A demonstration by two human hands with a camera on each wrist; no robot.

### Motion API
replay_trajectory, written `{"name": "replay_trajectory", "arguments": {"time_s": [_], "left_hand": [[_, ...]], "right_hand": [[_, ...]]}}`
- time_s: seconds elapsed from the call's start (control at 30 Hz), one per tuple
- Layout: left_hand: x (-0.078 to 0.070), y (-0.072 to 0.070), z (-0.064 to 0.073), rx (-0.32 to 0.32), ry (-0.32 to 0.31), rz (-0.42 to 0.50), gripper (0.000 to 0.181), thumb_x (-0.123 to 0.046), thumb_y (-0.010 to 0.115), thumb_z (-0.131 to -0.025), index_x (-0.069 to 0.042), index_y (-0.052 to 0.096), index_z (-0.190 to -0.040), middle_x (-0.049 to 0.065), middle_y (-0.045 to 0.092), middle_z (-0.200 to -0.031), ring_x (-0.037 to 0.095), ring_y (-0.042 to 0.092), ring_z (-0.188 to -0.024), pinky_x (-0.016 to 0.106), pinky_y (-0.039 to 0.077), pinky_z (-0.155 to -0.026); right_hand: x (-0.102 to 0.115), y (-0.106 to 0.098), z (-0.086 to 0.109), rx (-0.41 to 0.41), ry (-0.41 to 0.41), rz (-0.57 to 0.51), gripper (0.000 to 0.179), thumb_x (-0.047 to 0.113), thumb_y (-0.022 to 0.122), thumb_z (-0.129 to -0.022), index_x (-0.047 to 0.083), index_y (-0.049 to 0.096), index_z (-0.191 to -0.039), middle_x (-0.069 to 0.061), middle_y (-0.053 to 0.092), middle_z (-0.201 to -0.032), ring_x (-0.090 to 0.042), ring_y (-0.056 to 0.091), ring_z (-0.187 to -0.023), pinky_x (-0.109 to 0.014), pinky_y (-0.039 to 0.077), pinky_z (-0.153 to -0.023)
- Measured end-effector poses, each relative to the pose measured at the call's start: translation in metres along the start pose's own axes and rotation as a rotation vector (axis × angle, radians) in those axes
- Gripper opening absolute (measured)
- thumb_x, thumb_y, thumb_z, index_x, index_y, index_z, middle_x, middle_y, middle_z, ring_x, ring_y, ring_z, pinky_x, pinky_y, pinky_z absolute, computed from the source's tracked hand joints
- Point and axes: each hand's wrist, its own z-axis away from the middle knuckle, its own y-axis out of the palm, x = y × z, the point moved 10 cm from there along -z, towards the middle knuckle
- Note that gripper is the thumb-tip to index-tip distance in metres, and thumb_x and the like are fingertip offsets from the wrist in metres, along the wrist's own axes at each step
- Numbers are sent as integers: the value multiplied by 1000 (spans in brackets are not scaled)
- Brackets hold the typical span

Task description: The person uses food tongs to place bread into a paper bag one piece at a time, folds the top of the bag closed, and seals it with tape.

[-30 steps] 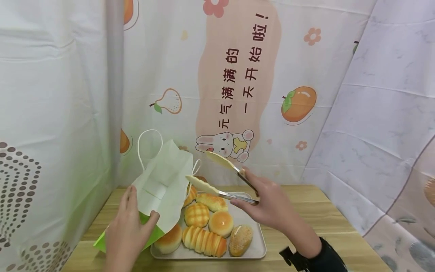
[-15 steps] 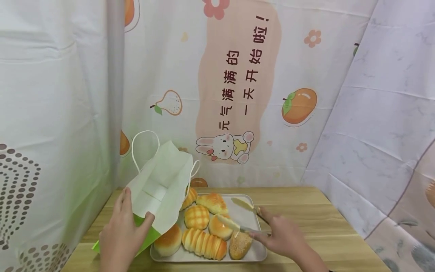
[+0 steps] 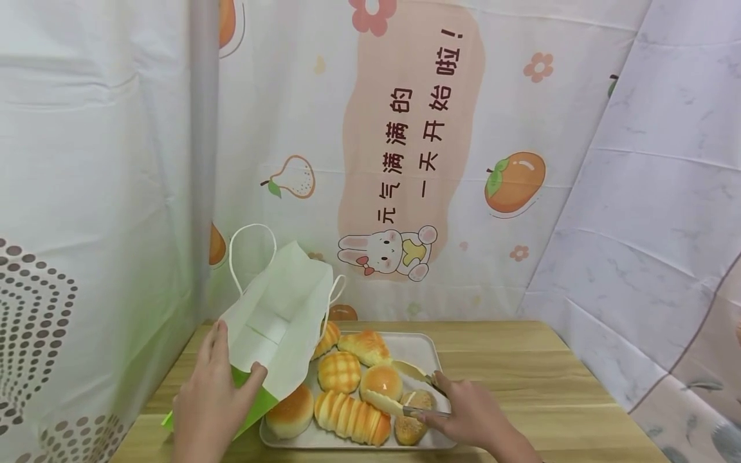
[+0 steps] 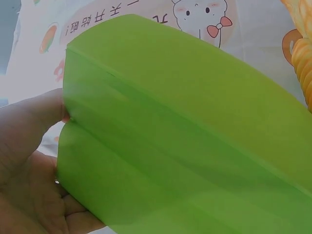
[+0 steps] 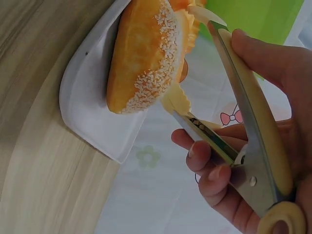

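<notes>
My left hand holds a paper bag, white inside and green outside, tilted with its mouth toward the tray. In the left wrist view, fingers and thumb grip the edge of the green bag. My right hand grips metal tongs with cream scalloped tips. Those tips are spread, one on each side of a glossy round bun. Under the tongs' arms lies a crumb-topped oval bun, partly covered. The right wrist view shows the tongs beside the crumb-topped bun.
A pale rectangular tray on the wooden table carries several breads. Among them are a ridged roll, a checkered bun and a browned round bun beside the bag. A printed curtain hangs behind.
My right hand has lowered the tongs from above the tray's far side down to the breads, and their tips now flank the glossy round bun. The left hand and bag stay nearly still.
</notes>
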Motion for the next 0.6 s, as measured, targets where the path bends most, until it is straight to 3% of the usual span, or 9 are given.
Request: {"name": "replay_trajectory", "arguments": {"time_s": [0.17, 0.27, 0.37, 0.53, 0.6], "left_hand": [[-2, 1, 0, 15, -4, 2, 81, -31, 64, -77, 5, 32, -141, 26, 43, -140, 40, 59, -57, 42, 38, -37], [-4, 2, 0, 18, 3, 2, 81, -31, 65, -77, 6, 32, -141, 27, 43, -140, 38, 59, -56, 40, 37, -37], [-5, 3, -1, 18, 8, -1, 82, -31, 65, -77, 7, 32, -141, 28, 43, -140, 34, 56, -51, 36, 34, -35], [-4, 3, 0, 10, 10, -6, 81, -31, 65, -76, 8, 34, -140, 27, 44, -139, 32, 55, -49, 37, 35, -35], [-4, 2, 0, 9, 10, -8, 81, -31, 65, -76, 8, 34, -139, 27, 44, -139, 33, 55, -49, 39, 36, -36]], "right_hand": [[-2, 3, -2, 17, 18, 1, 88, 69, 55, -74, -5, 58, -122, 6, 54, -46, -3, 46, -46, -29, 46, -44], [-3, 4, -4, 6, 16, 2, 87, 69, 55, -74, -5, 60, -120, -6, 68, -59, -8, 57, -53, -32, 50, -47], [-4, 8, -4, 14, 17, -18, 87, 69, 55, -74, -7, 60, -118, -15, 74, -73, -11, 61, -57, -33, 52, -48], [-5, 13, -4, 19, 1, -59, 87, 67, 55, -75, -9, 60, -116, -24, 74, -92, -24, 69, -71, -37, 57, -53], [-4, 13, -3, 6, -13, -62, 84, 66, 56, -75, -8, 62, -114, -23, 74, -92, -28, 70, -75, -38, 58, -54]]}}
